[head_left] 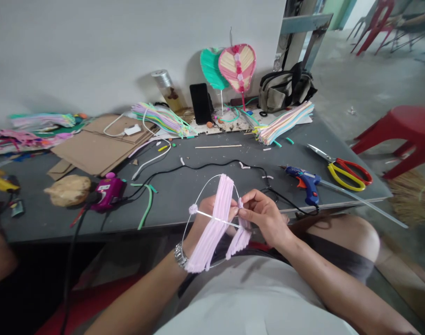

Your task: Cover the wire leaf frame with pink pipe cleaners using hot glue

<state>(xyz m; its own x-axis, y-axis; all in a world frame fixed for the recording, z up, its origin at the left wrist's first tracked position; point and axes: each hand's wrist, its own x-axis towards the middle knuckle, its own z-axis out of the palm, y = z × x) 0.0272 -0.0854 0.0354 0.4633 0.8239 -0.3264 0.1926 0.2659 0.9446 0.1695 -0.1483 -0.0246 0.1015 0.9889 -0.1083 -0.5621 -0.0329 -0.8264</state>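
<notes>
A thin white wire hoop [189, 231] with a pale stick across it is partly covered by two bands of pink pipe cleaners [217, 211]. My left hand [206, 210] is behind the wider band, closed on the frame, most of its fingers hidden. At the narrower band my right hand [264, 215] pinches the end of a pink pipe cleaner [240, 203] against the wire. A small pink fuzzy knot [193, 209] sits where the stick meets the hoop on the left.
On the grey table [212, 156] lie a blue glue gun [308, 184], scissors [341, 170], a purple plug socket [109, 193] and cardboard [94, 146]. Pipe cleaner bundles [285, 123], a phone [200, 103], a bottle [169, 90] and two heart-shaped fans [237, 70] are at the back.
</notes>
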